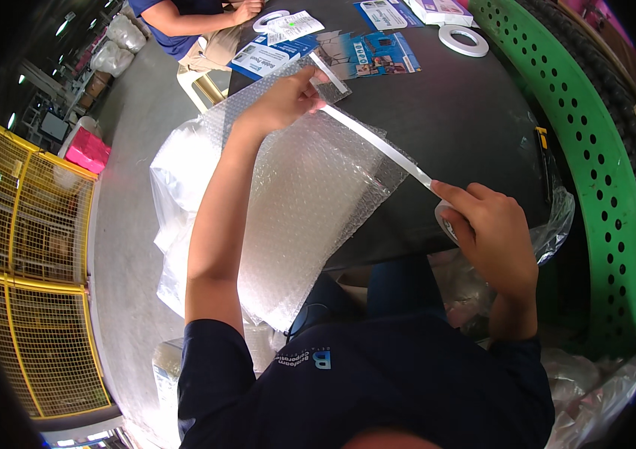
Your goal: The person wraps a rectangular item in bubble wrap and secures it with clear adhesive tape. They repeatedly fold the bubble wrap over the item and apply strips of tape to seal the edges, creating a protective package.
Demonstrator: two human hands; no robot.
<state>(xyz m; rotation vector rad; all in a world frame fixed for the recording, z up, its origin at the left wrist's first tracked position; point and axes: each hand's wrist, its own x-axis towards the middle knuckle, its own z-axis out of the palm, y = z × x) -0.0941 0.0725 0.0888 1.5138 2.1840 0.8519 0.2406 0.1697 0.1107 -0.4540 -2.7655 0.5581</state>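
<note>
A narrow white strip of tape (378, 144) runs taut and slanting between my two hands, along the far edge of a clear bubble wrap sheet (310, 194). At the strip's upper left end, my left hand (282, 101) is closed, its fingertips pinching the tape at the bubble wrap. My right hand (494, 236) curls round a white tape roll (447, 223), partly hidden by the fingers, with the index finger at the strip's lower end. Beyond my left hand, another white strip (329, 73) lies on a piece of bubble wrap.
The dark table (468, 112) carries printed blue sheets (378, 56) and another tape roll (464, 41). A yellow-handled cutter (541, 146) lies near the green perforated rail (595, 150) on the right. Across the table sits another person (176, 26). Yellow mesh fencing (34, 277) stands left.
</note>
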